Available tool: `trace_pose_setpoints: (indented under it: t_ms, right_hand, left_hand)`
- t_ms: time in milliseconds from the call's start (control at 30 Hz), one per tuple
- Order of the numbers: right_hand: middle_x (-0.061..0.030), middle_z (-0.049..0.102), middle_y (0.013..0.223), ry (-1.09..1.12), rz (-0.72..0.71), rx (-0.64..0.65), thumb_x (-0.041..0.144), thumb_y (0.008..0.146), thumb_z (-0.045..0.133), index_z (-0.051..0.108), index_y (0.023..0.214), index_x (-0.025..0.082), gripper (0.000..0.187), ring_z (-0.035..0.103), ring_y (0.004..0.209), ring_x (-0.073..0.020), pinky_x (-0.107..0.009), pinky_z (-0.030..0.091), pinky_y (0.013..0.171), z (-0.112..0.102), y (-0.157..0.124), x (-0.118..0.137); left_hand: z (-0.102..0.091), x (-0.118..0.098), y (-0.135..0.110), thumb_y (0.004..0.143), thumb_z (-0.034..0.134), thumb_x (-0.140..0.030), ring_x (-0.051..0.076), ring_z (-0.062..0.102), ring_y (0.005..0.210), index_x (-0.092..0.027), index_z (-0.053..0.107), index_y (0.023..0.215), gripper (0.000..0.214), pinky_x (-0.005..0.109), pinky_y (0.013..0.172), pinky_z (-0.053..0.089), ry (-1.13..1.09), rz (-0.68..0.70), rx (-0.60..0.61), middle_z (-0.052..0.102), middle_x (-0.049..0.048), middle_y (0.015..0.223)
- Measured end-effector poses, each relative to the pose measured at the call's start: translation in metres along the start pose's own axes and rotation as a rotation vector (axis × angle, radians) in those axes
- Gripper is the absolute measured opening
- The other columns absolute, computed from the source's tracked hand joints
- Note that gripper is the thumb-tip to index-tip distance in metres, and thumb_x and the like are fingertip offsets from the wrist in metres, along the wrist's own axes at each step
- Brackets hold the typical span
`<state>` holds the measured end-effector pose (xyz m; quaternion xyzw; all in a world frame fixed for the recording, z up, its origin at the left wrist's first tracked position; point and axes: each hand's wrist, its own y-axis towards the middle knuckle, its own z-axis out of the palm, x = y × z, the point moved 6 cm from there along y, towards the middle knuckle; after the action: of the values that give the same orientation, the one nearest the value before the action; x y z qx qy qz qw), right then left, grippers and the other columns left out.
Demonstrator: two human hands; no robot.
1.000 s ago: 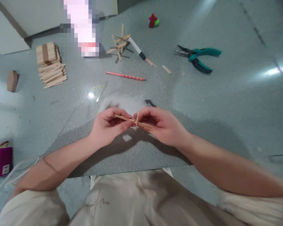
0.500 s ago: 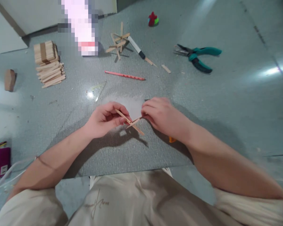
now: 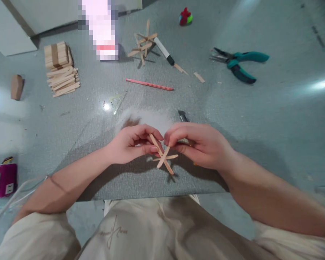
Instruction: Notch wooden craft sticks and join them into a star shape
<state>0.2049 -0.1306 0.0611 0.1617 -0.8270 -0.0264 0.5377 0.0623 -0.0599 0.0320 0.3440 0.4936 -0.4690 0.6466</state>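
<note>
Item 1. Left hand (image 3: pixel 130 144): we record thumb and fingertips pressed together, pinching the upper end of the longest stick in a bundle of crossed pale wooden craft sticks (image 3: pixel 164 157).

Item 2. Right hand (image 3: pixel 197 144): fingertips likewise closed, nipping the top of a crossing stick. The two pinches sit nearly touching each other.

Item 3. The crossed sticks: we note three flat strips fanned into a star. It hangs just below both pinches, towards the person's lap, above the grey textured cutting mat (image 3: pixel 124 184). Whether the lowest tip touches the mat we cannot tell.

Item 4. Beyond the grip: a dark-tipped utility knife (image 3: pixel 183 116) lies just past the right knuckles. Farther out lie a pink pencil (image 3: pixel 150 84), a second star of wooden sticks (image 3: pixel 142 45) and a white marker with a black band (image 3: pixel 164 52). Teal-handled pliers (image 3: pixel 239 63) lie well beyond and right of the grip; a heap of loose wooden sticks (image 3: pixel 61 70) well beyond and left.

Item 5. Change: a second ago we logged the sticks held nearly level between the hands. Half a second ago they formed a shallow cross; now they fan out steeper and lower beneath the fingertips.
</note>
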Motion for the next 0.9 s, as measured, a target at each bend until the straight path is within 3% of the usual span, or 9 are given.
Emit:
trace_pose_setpoints:
  t_ms: [500, 900]
  right_hand:
    - [-0.0003, 0.071, 0.087, -0.031, -0.052, 0.045, 0.014, 0.096, 0.058, 0.062, 0.093, 0.026, 0.012, 0.068, 0.079, -0.0144, -0.027, 0.052, 0.072, 0.0056, -0.0046, 0.0051]
    - [-0.0006, 0.071, 0.088, -0.011, -0.075, 0.057, 0.007, 0.093, 0.059, 0.061, 0.097, 0.027, 0.020, 0.069, 0.079, -0.0144, -0.026, 0.055, 0.072, 0.0080, -0.0087, 0.0039]
  left_hand:
    - [0.0012, 0.0006, 0.0000, 0.089, 0.076, -0.025, 0.017, 0.078, 0.083, -0.020, 0.069, 0.115, 0.028, 0.028, 0.081, 0.065, -0.060, -0.034, -0.008, 0.078, 0.0052, 0.091]
    - [0.0062, -0.0002, -0.0023, 0.094, 0.069, -0.023, 0.017, 0.076, 0.088, -0.019, 0.065, 0.127, 0.033, 0.028, 0.084, 0.064, -0.073, -0.013, 0.032, 0.077, 0.0075, 0.095]
